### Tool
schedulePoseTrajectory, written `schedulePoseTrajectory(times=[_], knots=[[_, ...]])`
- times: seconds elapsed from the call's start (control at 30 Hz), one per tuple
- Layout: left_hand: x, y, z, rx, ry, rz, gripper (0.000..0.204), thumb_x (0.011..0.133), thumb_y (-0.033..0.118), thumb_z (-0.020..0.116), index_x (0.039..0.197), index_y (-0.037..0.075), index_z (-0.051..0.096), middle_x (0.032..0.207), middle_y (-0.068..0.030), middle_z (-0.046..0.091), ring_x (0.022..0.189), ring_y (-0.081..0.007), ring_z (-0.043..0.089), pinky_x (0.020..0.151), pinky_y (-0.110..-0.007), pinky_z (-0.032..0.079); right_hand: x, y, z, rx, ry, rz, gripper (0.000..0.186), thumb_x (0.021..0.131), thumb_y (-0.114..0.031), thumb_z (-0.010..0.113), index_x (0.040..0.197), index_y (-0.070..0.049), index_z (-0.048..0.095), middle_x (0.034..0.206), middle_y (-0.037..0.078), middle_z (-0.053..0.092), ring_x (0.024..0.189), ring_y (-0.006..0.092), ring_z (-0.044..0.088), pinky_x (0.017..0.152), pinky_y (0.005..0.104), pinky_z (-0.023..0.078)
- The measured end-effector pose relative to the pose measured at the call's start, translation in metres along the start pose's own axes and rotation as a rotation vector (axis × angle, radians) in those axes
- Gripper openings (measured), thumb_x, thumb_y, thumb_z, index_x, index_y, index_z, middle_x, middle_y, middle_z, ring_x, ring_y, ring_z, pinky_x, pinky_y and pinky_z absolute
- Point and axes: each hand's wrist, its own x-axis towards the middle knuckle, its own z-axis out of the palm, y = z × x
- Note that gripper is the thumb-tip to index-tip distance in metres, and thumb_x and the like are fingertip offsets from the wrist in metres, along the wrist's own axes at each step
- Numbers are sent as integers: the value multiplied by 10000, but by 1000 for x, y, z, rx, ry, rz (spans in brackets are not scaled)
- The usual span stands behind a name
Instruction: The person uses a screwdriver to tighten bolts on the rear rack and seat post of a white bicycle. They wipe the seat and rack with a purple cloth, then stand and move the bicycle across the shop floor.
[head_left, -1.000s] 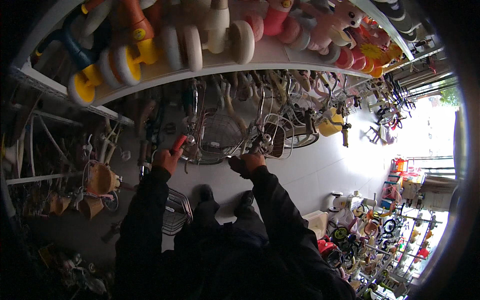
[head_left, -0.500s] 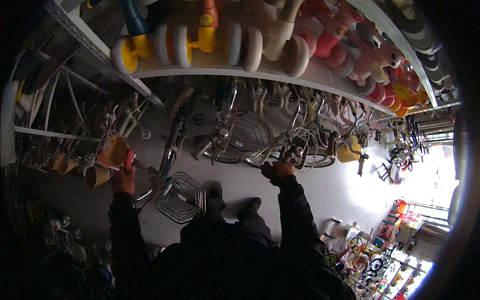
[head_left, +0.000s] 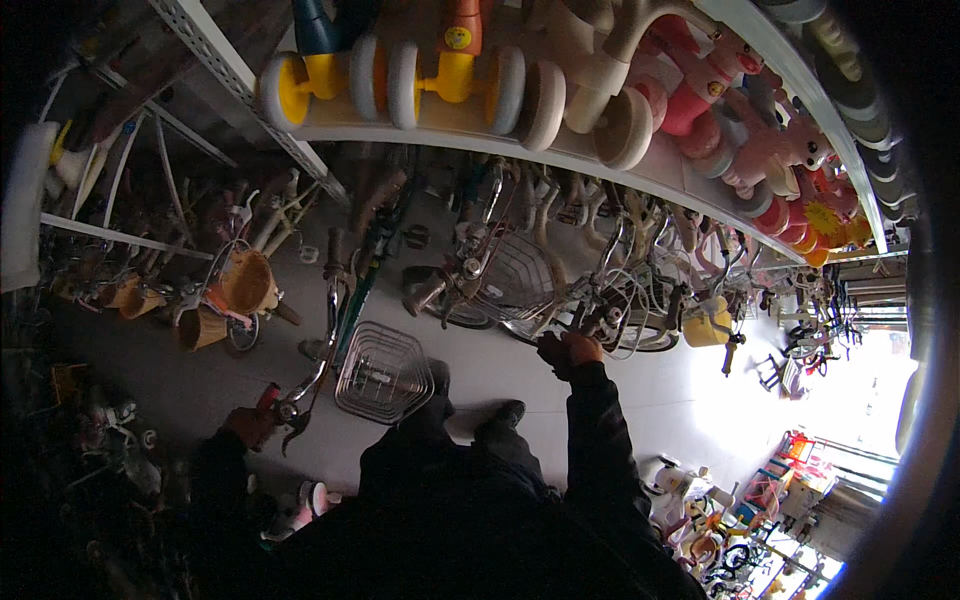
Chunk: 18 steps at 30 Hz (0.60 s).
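Observation:
My left hand (head_left: 250,428) is closed at the lower end of a bicycle's chrome handlebar (head_left: 325,350), beside its brake lever. A small red object (head_left: 268,397) shows at its fingers; whether the hand also grips the handlebar, I cannot tell. That bicycle has a wire basket (head_left: 385,375) in front of my legs. My right hand (head_left: 582,348) is closed around a dark object (head_left: 553,352) whose kind is unclear. Just beyond it are a handlebar and pale cables of another bicycle, near a second wire basket (head_left: 515,275).
A white shelf (head_left: 470,145) with wheeled children's ride-on toys (head_left: 455,75) crosses the top. Bikes with wicker baskets (head_left: 245,280) stand at left. A yellow basket (head_left: 707,322) hangs at right. More children's vehicles (head_left: 700,500) fill the lower right, near a bright opening.
My left hand has moved down from near the wicker basket to the chrome handlebar's end, with the red object. The handlebar has swung round. My right hand has shifted slightly right.

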Motion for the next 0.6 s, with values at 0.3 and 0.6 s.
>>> schedulePoseTrajectory(times=[0.3, 0.6], knots=[[2, 64, 59, -589, -59, -35, 637, 984, 653, 565, 878, 43, 717, 794, -130, 734, 690, -289, 706, 656, -458, 567, -31, -116, -7, -144, 166, 359, 179, 961, -196, 645, 1013, -65, 755, 1029, 120, 776, 926, 303, 751, 795, 450, 609], [85, 108, -27, -401, 264, 91, 728, 946, 707, 605, 797, 2, 711, 673, -125, 685, 664, -319, 688, 708, -479, 550, -12, -29, -5, -64, 42, 170, 259, 968, -317, 612, 1042, -159, 803, 1021, 93, 794, 964, 289, 757, 843, 433, 595]])
